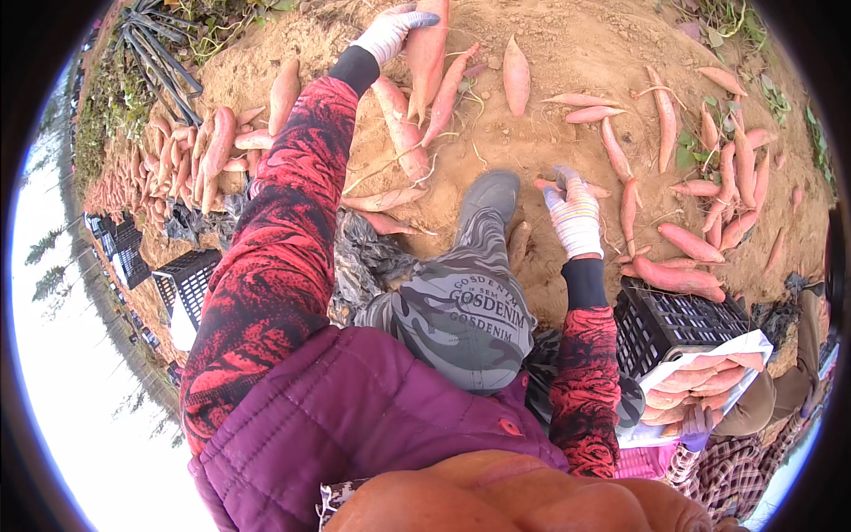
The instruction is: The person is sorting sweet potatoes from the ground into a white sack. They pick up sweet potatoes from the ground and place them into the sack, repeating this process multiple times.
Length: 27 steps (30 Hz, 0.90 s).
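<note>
My left hand point(392, 34), in a striped glove with grey fingertips, is stretched far forward. Its fingers grip a large pinkish sweet potato point(428, 55). Below that lie a long thick sweet potato point(401, 129) and a thinner one point(450, 93) with trailing roots. Nearer to me on the right, my right hand point(572, 213), gloved the same way, is closed over a small sweet potato point(600, 191) at ground level. Its ends show on both sides of the fingers. A single sweet potato point(516, 76) rests on the soil between the two hands, farther out.
A big heap of sweet potatoes point(177, 164) lies at the left, near black crates point(188, 282). More are scattered on the right point(740, 177). By my right forearm stands a black crate point(651, 330), and a co-worker's gloved hand point(698, 427) touches a white-lined filled one. My boot point(489, 197) is between my hands.
</note>
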### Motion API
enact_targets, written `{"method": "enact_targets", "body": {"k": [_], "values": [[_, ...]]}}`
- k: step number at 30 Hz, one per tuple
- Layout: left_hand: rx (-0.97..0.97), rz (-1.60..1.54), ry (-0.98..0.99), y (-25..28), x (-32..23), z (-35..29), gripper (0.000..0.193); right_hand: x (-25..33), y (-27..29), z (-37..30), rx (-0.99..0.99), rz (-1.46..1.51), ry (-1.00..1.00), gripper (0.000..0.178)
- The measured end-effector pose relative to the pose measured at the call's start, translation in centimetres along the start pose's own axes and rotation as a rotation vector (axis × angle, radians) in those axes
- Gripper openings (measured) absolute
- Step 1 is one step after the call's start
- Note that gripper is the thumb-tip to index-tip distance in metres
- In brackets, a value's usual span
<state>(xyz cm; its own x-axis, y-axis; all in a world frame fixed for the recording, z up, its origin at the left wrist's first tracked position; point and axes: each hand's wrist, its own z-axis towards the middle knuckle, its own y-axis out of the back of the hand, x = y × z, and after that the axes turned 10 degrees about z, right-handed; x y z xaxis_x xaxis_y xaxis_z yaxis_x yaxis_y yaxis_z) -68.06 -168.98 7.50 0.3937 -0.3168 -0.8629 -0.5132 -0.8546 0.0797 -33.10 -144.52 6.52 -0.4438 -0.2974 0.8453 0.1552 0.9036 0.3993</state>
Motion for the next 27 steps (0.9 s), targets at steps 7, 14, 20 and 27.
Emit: {"method": "enact_targets", "body": {"k": [7,14,20,27], "values": [[0.185,-0.342,-0.174,-6.1,-1.5,-7.8,0.033,8.8,1.3,-2.8,-0.244,0.011,0.282,0.049],[0.644,-0.068,-0.282,-17.0,6.1,-17.7,0.043,11.7,1.4,-4.9,0.122,-0.588,0.441,0.065],[0.659,-0.66,0.368,-11.5,6.5,-23.1,0.064,11.5,-1.7,-6.3,0.106,-0.483,0.467,0.073],[-0.204,0.251,-0.167,7.8,5.4,-21.5,0.053,7.7,-0.8,-5.7,-0.152,-0.162,0.315,0.065]]}}
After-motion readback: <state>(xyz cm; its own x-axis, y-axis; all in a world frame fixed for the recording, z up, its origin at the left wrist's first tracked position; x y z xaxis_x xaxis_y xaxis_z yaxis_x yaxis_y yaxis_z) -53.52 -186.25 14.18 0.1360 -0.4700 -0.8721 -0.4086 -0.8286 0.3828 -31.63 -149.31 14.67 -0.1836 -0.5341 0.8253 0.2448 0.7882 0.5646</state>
